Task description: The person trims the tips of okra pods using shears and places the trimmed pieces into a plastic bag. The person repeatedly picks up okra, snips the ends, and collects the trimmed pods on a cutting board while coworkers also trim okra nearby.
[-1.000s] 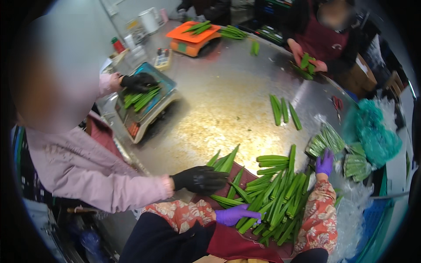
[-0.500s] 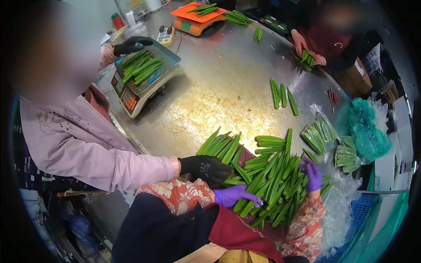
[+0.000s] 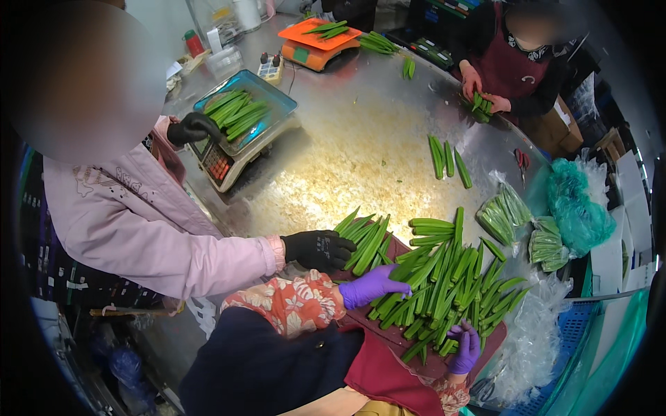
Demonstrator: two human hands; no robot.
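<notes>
A heap of green okra (image 3: 444, 284) lies on a dark red mat (image 3: 395, 338) in front of me. My left hand (image 3: 374, 286), in a purple glove, is at the heap's left side, its fingers closed against the okra there and partly hidden. At the near right edge of the heap, my right hand (image 3: 466, 349), also purple-gloved, has its fingers curled in by the pod ends; what they hold, if anything, is hidden. A smaller okra bunch (image 3: 368, 243) sits just beyond my left hand, beside a co-worker's black-gloved hand (image 3: 320, 251).
The co-worker's other hand (image 3: 194, 130) is by a scale (image 3: 274, 132) loaded with okra. An orange scale (image 3: 316, 48) stands farther back. Bagged okra (image 3: 505, 215), scissors (image 3: 522, 163) and clear plastic bags (image 3: 531, 340) lie rightward. Another person's hands (image 3: 496, 102) hold okra at far right.
My right hand has moved from the heap's right side down to its near edge. My left hand has shifted slightly up and right. The co-worker's black-gloved hand has drawn back from the okra.
</notes>
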